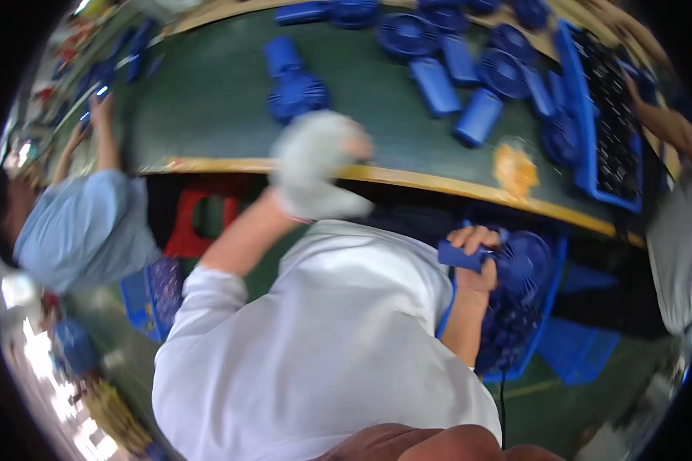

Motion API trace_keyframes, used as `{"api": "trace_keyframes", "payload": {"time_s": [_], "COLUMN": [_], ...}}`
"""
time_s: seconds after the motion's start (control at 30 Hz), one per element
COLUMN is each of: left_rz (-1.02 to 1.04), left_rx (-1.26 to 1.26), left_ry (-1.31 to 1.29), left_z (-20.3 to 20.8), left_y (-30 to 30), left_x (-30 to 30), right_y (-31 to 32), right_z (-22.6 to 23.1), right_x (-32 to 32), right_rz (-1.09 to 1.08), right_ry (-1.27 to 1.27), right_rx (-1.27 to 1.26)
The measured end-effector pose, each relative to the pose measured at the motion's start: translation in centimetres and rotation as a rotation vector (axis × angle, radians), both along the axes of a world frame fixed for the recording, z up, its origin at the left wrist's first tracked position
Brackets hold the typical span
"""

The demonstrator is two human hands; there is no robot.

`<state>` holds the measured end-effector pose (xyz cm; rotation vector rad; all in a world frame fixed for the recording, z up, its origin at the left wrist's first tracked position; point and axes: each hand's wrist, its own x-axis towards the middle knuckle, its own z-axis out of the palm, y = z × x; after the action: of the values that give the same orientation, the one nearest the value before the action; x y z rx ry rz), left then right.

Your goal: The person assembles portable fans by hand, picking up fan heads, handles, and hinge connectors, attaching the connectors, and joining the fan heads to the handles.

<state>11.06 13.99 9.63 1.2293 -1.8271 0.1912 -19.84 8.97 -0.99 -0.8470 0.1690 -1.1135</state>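
Note:
My left hand (pixel 315 157), in a white glove with bare fingertips, is over the table's near edge. It is smeared by motion, so its fingers cannot be read. Just beyond it a blue handheld fan (pixel 296 94) lies on the green table (pixel 207 100), handle pointing away. Down to the right, my right hand (pixel 471 250) is closed round the handle of another blue handheld fan (pixel 524 261). That fan is held over a blue crate (pixel 542 338) of small dark blue parts, beside my lap.
Several blue handheld fans (pixel 438 84) lie at the far right of the table. A blue tray (pixel 588 173) of small black parts stands by them, near an orange-yellow bundle (pixel 515 170). Co-workers sit at left (pixel 84 230) and right (pixel 673 238). A red stool (pixel 188 223) is at left.

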Motion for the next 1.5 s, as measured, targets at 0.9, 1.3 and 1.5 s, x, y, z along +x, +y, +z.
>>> {"api": "trace_keyframes", "payload": {"time_s": [0.9, 1.3, 1.5], "left_rz": [0.24, 0.453, 0.397], "left_rx": [0.748, 0.461, 0.509], "left_ry": [-0.607, -0.346, -0.36], "left_z": [3.4, 0.1, -0.4], "left_y": [-6.1, -3.2, -2.8], "left_x": [8.8, 8.3, 8.0], "right_y": [-31.4, -39.7, -40.1], "right_z": [16.0, 12.2, 11.6], "right_x": [-5.6, -7.6, -11.0], "right_rz": [-0.89, -0.473, -0.612], "right_ry": [1.711, 1.867, 1.08], "right_rx": [-0.991, -1.32, -0.269]}}
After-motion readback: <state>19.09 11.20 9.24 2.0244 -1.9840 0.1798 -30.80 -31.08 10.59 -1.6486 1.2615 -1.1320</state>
